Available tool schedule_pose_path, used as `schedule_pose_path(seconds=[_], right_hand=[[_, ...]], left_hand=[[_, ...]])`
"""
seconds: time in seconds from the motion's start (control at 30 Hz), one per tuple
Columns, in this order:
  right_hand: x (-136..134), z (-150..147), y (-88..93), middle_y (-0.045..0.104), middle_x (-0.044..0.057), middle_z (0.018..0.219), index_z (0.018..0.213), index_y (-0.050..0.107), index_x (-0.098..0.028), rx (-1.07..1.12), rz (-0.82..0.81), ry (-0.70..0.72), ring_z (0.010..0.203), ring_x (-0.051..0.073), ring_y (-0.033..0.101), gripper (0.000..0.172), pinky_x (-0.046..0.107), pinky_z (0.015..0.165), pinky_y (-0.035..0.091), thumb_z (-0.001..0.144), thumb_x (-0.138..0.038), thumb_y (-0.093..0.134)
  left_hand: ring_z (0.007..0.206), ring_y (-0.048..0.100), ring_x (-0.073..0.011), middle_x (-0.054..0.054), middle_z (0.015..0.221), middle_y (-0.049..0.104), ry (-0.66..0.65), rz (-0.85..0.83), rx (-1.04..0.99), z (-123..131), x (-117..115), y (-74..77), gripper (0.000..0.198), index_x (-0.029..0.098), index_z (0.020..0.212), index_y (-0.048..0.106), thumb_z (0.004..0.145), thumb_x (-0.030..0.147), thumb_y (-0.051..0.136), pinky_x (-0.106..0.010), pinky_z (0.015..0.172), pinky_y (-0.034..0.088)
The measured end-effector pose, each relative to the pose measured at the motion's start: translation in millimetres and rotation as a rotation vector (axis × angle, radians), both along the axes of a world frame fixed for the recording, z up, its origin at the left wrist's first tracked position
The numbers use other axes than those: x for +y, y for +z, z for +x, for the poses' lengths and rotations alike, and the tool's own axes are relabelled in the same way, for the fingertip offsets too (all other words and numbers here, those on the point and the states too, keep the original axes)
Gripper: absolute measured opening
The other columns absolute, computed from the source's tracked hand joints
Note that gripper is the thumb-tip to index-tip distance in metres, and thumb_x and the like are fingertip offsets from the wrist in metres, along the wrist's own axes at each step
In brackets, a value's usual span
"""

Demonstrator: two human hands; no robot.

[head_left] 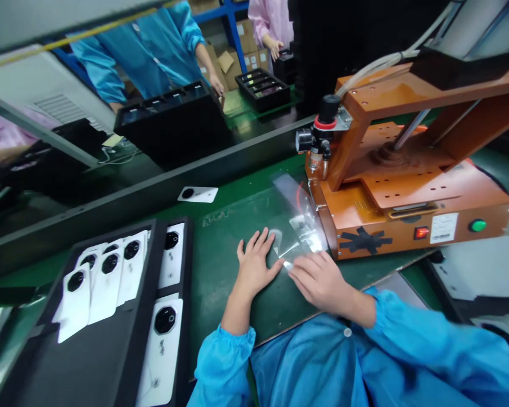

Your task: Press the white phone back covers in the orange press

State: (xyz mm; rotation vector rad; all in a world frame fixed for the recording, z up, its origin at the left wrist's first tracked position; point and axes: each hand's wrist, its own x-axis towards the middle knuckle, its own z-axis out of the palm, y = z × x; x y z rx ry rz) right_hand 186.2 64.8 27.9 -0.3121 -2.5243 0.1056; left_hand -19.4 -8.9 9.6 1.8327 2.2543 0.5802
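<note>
My left hand (255, 261) lies flat on the green mat (220, 265), fingers spread, its fingertips at the edge of a clear plastic film (294, 217). My right hand (320, 278) rests beside it with the fingers together, the tips pressing on the near corner of the same film. The film stretches from my hands up toward the orange press machine (407, 192). Both arms wear blue sleeves.
A black tray (110, 339) at the left holds several white phone back covers (106, 282) with round camera holes. One loose cover (198, 194) lies near the conveyor rail. Two people in blue and pink coats stand across the line by black trays (263, 87).
</note>
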Motion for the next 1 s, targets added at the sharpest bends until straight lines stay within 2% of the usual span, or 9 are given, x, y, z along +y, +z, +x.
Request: schedule_pose_path(seconds=[0.1, 0.2, 0.37, 0.47, 0.57, 0.73, 0.87, 0.93, 1.0], right_hand=[[-16, 32, -12.1, 0.067, 0.007, 0.098, 0.103, 0.065, -0.021, 0.243, -0.223, 0.045, 0.089, 0.021, 0.061, 0.015, 0.038, 0.078, 0.049, 0.09, -0.013, 0.064], [-18, 43, -25.4, 0.064, 0.007, 0.096, 0.101, 0.064, -0.021, 0.331, -0.408, 0.075, 0.087, 0.02, 0.063, 0.017, 0.036, 0.077, 0.054, 0.088, -0.01, 0.063], [-16, 40, -28.2, 0.063, 0.007, 0.093, 0.099, 0.063, -0.02, 0.374, -0.435, 0.142, 0.081, 0.019, 0.062, 0.019, 0.035, 0.072, 0.056, 0.085, -0.007, 0.061], [-18, 42, -24.6, 0.063, 0.007, 0.091, 0.1, 0.062, -0.021, 0.37, -0.43, 0.148, 0.078, 0.019, 0.061, 0.021, 0.034, 0.068, 0.057, 0.086, -0.006, 0.058], [-20, 44, -23.9, 0.062, 0.007, 0.09, 0.101, 0.061, -0.022, 0.361, -0.463, 0.128, 0.077, 0.02, 0.061, 0.024, 0.034, 0.065, 0.057, 0.085, -0.005, 0.056], [-20, 45, -28.0, 0.062, 0.007, 0.09, 0.102, 0.059, -0.022, 0.378, -0.489, 0.117, 0.078, 0.019, 0.061, 0.025, 0.034, 0.065, 0.056, 0.086, -0.004, 0.055], [-18, 46, -32.1, 0.061, 0.006, 0.09, 0.101, 0.061, -0.022, 0.364, -0.463, 0.144, 0.078, 0.019, 0.059, 0.023, 0.035, 0.067, 0.055, 0.085, -0.005, 0.057], [-17, 46, -31.4, 0.061, 0.006, 0.09, 0.1, 0.062, -0.021, 0.397, -0.477, 0.137, 0.08, 0.019, 0.059, 0.02, 0.035, 0.069, 0.054, 0.086, -0.007, 0.057], [-18, 46, -26.0, 0.061, 0.006, 0.091, 0.097, 0.062, -0.021, 0.441, -0.53, 0.125, 0.082, 0.019, 0.059, 0.016, 0.034, 0.071, 0.053, 0.086, -0.009, 0.058]], left_hand=[[0.152, 0.03, -0.0351, -0.01, 0.163, 0.039, -0.016, -0.012, -0.041, -4, 4, 2.3, 0.071, 0.03, 0.15, 0.048, 0.085, 0.048, 0.07, -0.065, 0.122, 0.014], [0.15, 0.035, -0.0342, -0.01, 0.162, 0.041, -0.025, 0.006, -0.038, -21, 20, 7.6, 0.068, 0.031, 0.143, 0.055, 0.081, 0.052, 0.075, -0.06, 0.12, 0.027], [0.133, 0.054, -0.0262, -0.012, 0.143, 0.057, 0.162, 0.117, 0.03, -101, 79, 32.3, 0.037, 0.021, 0.128, 0.064, 0.1, 0.043, 0.055, -0.049, 0.11, 0.045], [0.121, 0.06, -0.0267, -0.011, 0.135, 0.06, 0.311, 0.165, 0.074, -153, 112, 51.1, 0.039, 0.017, 0.128, 0.061, 0.097, 0.04, 0.062, -0.051, 0.102, 0.052], [0.112, 0.064, -0.0241, -0.01, 0.13, 0.062, 0.364, 0.141, 0.104, -179, 126, 62.3, 0.041, 0.017, 0.129, 0.06, 0.096, 0.04, 0.064, -0.046, 0.094, 0.057], [0.102, 0.067, -0.0204, -0.008, 0.119, 0.066, 0.356, 0.067, 0.181, -174, 135, 66.4, 0.036, 0.016, 0.122, 0.063, 0.096, 0.041, 0.064, -0.042, 0.089, 0.059], [0.083, 0.07, -0.0213, -0.007, 0.085, 0.072, 0.375, 0.074, 0.245, -155, 138, 75.8, 0.028, 0.014, 0.102, 0.07, 0.1, 0.039, 0.057, -0.04, 0.08, 0.057], [0.078, 0.071, -0.0233, -0.008, 0.075, 0.07, 0.401, 0.095, 0.277, -143, 127, 81.0, 0.037, 0.012, 0.104, 0.072, 0.104, 0.037, 0.045, -0.041, 0.08, 0.055], [0.08, 0.071, -0.0244, -0.009, 0.079, 0.071, 0.432, 0.114, 0.313, -123, 101, 82.9, 0.046, 0.009, 0.123, 0.067, 0.107, 0.036, 0.034, -0.041, 0.082, 0.054]])
